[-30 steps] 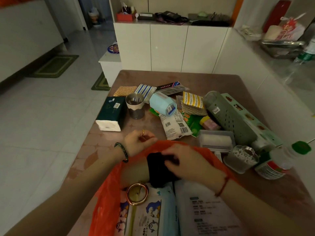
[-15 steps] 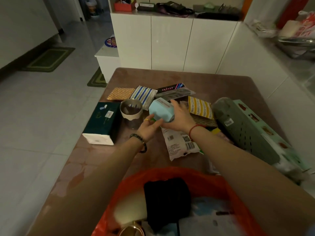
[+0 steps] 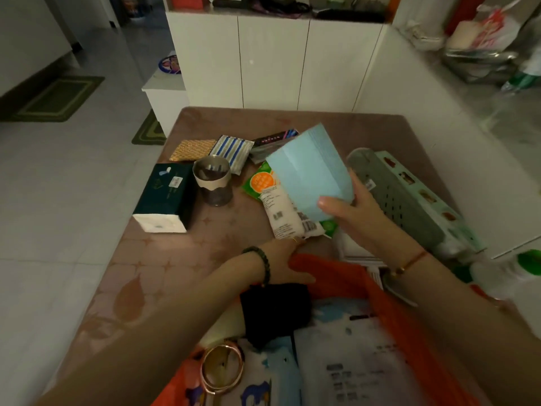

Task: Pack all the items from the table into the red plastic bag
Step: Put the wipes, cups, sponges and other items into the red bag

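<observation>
My right hand (image 3: 348,213) grips a light blue pack (image 3: 308,169) and holds it lifted above the table, just beyond the bag's mouth. At the near edge lies the red plastic bag (image 3: 389,303), open, with a black cloth (image 3: 275,312), a round metal-rimmed item (image 3: 222,369) and printed packets inside. My left hand (image 3: 288,263) pinches the bag's far rim. Loose on the brown table (image 3: 175,259) are a dark green tissue box (image 3: 167,196), a cup (image 3: 212,183), a white packet (image 3: 282,213) and a grey-green perforated holder (image 3: 401,200).
Striped and gold sachets (image 3: 231,150) lie at the table's far side, with a mint carton (image 3: 424,194) and a green-capped bottle (image 3: 527,262) at the right. White cabinets (image 3: 272,60) stand behind, and tiled floor (image 3: 58,186) lies to the left.
My right hand has lifted the blue pack off the table and drawn it toward the bag. My left hand let go of the pack and came back to grip the bag's rim.
</observation>
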`<state>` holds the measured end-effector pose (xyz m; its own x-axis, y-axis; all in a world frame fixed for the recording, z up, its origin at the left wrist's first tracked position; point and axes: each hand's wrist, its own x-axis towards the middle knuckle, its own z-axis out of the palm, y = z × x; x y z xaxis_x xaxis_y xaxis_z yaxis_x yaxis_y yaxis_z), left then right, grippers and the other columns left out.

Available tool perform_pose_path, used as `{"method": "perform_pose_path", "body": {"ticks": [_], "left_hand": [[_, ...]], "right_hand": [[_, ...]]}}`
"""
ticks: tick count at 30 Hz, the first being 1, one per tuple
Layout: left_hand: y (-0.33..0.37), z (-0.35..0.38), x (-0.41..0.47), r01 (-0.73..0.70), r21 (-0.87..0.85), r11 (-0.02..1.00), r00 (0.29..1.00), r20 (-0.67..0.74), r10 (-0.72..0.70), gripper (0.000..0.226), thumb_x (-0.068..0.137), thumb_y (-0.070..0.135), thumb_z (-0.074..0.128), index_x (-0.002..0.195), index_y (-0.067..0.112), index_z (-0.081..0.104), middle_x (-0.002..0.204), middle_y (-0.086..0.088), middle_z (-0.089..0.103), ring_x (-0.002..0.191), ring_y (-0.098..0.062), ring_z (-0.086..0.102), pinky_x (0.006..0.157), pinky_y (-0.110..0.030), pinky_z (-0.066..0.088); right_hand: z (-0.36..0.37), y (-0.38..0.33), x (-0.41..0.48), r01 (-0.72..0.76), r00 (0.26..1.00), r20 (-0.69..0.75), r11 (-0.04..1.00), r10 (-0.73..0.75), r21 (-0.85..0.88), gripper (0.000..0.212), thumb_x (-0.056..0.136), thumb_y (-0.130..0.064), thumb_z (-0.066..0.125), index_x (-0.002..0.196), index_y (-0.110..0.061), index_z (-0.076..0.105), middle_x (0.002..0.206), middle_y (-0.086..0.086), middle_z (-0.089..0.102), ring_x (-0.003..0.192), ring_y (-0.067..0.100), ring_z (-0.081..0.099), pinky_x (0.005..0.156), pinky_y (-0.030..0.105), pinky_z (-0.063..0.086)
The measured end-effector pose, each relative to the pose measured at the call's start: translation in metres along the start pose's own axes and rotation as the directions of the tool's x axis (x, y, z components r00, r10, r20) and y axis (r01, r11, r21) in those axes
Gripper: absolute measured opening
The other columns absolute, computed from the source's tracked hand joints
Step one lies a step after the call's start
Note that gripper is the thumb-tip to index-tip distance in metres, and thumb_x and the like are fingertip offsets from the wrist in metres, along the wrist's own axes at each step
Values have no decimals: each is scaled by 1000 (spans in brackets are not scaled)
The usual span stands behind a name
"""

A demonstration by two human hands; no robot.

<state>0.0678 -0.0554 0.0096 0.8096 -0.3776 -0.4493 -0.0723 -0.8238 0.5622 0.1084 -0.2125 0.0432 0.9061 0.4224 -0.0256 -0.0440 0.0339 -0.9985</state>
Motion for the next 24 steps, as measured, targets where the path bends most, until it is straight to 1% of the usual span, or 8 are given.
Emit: {"method": "perform_pose_path", "body": {"ticks": [3,6,11,16,18,20,22,24], "left_hand": [[-1,3,-1,-29,-44,999,989,-145,22,38,88,21,57,120,2,56,127,-17,58,111,-27,57,94,-27,41],[1,-4,-5,-16,-235,972,975,-220,-38,28,90,17,54,107,-3,64,104,-16,65,66,0,53,61,-13,41],[12,-5,-9,-44,-447,894,965,-251,-78,27,88,21,57,108,5,65,90,0,61,72,-1,52,63,-6,42],[14,-2,-17,-125,-541,832,945,-319,-66,21,86,12,59,102,1,66,76,6,59,67,-2,56,49,-1,43],[15,0,-23,-178,-531,829,935,-353,-25,19,84,4,60,102,1,66,73,8,59,63,2,59,51,-1,44],[15,2,-26,-204,-454,867,922,-386,14,24,82,4,63,106,6,65,81,3,61,75,1,58,68,-7,48],[17,4,-26,-106,-358,928,941,-337,-22,38,82,17,66,119,12,58,101,-4,60,93,-11,54,88,-23,47],[15,4,-21,65,-230,971,962,-244,-122,57,82,35,63,132,14,45,120,-5,58,108,-17,54,94,-27,42]], "right_hand": [[-11,5,-75,-56,989,138,997,62,-49,104,36,-57,86,128,-39,40,125,-12,55,109,3,60,80,23,54],[-13,26,-124,46,985,171,950,8,-310,90,53,-40,85,127,-56,36,129,-39,44,120,-15,44,90,8,44],[-11,63,-142,217,976,138,735,-168,-642,80,71,-39,72,133,-58,24,142,-30,25,135,-3,26,109,18,30],[-15,73,-140,323,938,232,401,-259,-857,94,72,-21,67,137,-56,9,145,-11,21,133,13,26,108,35,31],[-20,75,-146,336,923,244,314,-297,-888,102,68,-12,70,139,-53,9,144,-3,23,128,23,33,103,41,37],[-22,74,-149,273,920,181,237,-347,-932,94,68,-8,66,140,-47,20,142,3,27,122,27,35,96,42,42],[-23,73,-150,196,921,136,132,-366,-972,74,71,-11,51,137,-38,31,136,8,33,115,28,35,88,45,48],[-26,77,-151,244,931,215,66,-295,-968,73,72,-19,41,140,-41,25,135,8,34,118,30,34,94,50,45]]}}
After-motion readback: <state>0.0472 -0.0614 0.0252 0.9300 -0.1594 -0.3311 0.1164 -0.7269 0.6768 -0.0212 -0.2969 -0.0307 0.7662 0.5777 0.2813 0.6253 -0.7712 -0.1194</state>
